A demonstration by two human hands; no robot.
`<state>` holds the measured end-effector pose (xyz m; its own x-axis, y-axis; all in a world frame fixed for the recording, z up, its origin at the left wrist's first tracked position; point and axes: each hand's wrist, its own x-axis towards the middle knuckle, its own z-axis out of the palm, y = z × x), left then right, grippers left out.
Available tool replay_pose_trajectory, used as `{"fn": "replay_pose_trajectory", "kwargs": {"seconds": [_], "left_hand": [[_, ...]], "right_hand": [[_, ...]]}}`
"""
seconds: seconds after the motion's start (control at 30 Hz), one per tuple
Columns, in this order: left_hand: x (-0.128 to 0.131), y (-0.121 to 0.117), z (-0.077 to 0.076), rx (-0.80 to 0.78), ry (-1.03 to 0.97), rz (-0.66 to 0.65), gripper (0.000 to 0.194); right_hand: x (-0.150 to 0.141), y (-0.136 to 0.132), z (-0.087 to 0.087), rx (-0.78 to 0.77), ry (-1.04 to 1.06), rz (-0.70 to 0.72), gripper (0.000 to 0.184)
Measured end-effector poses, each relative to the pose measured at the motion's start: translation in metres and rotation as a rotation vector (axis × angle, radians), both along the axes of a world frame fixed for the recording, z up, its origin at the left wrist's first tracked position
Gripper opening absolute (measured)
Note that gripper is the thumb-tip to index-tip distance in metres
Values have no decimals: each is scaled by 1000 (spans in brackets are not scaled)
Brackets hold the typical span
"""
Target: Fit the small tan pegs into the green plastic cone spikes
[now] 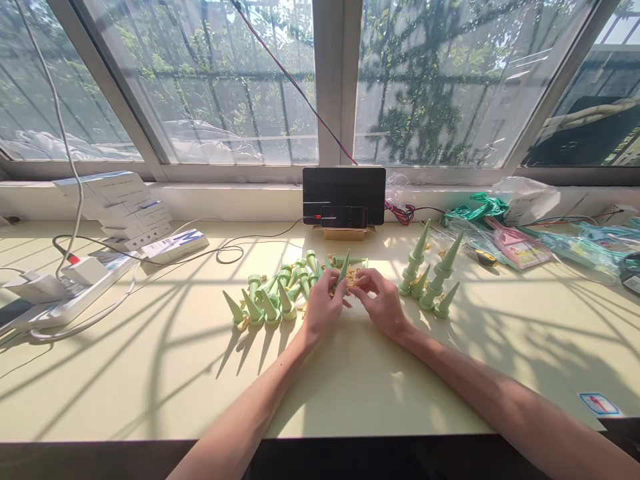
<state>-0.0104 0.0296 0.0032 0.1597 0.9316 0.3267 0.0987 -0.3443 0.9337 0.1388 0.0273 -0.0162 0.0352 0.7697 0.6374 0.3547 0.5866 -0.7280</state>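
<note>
My left hand point(324, 303) is closed round a green plastic cone spike point(344, 267) whose tip points up. Close beside it, the fingertips of my right hand point(383, 303) are pinched near the spike's lower end; what they hold, if anything, is too small to make out. Just behind both hands lies a pile of small yellowish parts point(354, 276), partly hidden by the fingers. Left of my hands stands a row of upright green spikes point(271, 312), with more green pieces point(285, 275) heaped behind. To the right, several spikes point(443, 267) stand upright, some stacked tall.
A dark tablet point(344, 187) with a phone point(345, 217) before it stands at the back. White boxes point(133, 207) and a power strip point(75, 290) with cables are at left. Plastic bags point(523, 243) and a yellow-black tool point(485, 257) lie at right. A sticker point(599, 403) marks the front right.
</note>
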Motion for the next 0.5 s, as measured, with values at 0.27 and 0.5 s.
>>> {"fn": "replay_pose_trajectory", "kwargs": {"seconds": [0.27, 0.5], "left_hand": [[0, -1, 0, 1, 1, -15, 25], [0, -1, 1, -2, -14, -21, 25]], "right_hand": [[1, 0, 0, -27, -20, 21, 12], [2, 2, -2, -66, -17, 24, 17]]}}
